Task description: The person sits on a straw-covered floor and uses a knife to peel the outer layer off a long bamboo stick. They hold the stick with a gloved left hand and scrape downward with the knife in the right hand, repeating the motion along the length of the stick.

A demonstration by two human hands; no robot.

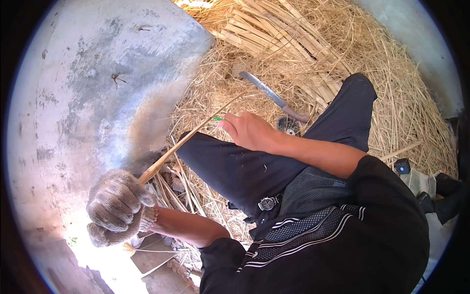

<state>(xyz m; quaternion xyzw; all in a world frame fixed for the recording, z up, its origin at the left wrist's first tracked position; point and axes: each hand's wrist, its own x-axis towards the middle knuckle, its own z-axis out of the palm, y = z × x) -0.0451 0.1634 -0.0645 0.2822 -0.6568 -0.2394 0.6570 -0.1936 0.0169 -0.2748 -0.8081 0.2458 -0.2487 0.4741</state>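
Note:
My left hand (pixel 120 203), in a grey-brown knitted glove, is closed round the thick end of a long, tapering pale wooden stick (pixel 171 151), which looks like split bamboo. The stick slants up and away to a thin tip. My bare right hand (pixel 252 131) is closed beside its thinner half, above my bent leg. A small bright green thing (pixel 219 118) sticks out from the right fingertips, against or very near the stick. What kind of thing it is cannot be made out, and the rest is hidden in the hand.
A machete (pixel 267 90) with a brown handle lies on straw-like shavings (pixel 406 93) beyond my legs. Close to its handle is a small dark round container (pixel 288 125). Pale split strips (pixel 293 41) are piled farther off. A weathered wall (pixel 93 93) rises at left; a wristwatch (pixel 268 203) rests by my lap.

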